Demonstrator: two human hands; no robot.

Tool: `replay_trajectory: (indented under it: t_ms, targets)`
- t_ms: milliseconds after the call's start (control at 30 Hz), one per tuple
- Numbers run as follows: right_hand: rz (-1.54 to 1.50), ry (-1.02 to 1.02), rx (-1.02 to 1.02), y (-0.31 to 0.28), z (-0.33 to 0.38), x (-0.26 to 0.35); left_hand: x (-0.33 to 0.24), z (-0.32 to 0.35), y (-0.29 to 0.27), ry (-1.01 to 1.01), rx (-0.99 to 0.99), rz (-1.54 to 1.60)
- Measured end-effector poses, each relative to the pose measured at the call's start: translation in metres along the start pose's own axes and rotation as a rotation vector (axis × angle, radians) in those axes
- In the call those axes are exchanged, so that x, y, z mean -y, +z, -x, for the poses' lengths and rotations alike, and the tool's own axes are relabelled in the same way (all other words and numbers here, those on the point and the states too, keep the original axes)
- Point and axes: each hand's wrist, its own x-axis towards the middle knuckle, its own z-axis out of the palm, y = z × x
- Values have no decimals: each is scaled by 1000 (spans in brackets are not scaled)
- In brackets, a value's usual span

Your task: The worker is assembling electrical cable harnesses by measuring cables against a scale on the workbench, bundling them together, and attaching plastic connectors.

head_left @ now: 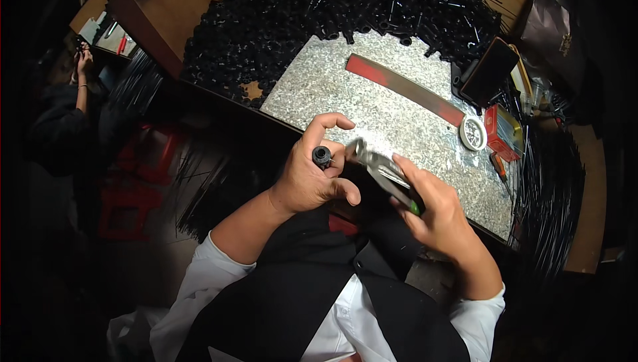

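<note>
My left hand (296, 177) is curled around a short black tubular part (321, 156), whose round hollow end faces up. The lower fingers and palm hold it, while the thumb and index finger stand apart. To the right, my right hand (435, 204) grips a pair of silver pliers (380, 164) with a bit of green at the handle. The pliers' jaws point toward my left hand, close to its fingers, and look slightly blurred. Whether the jaws touch anything, I cannot tell. Both hands are over the table's near edge.
On the speckled tabletop (312, 89) lies a worn red bar (402, 88). Behind is a large heap of black parts (279, 26). At right: a white dish (472, 132), red box (503, 132), screwdriver (500, 168), phone (498, 73) and thin rods (548, 202). Another person (66, 116) is far left.
</note>
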Motion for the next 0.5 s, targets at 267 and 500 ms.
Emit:
replay_trajectory:
  t_ms: [267,500]
  targets:
    - [471,-51,14,-4,20,4,2,-7,14,41,74,-156]
    - [593,-120,-121,2,30,-12,3,-1,30,-12,3,-119]
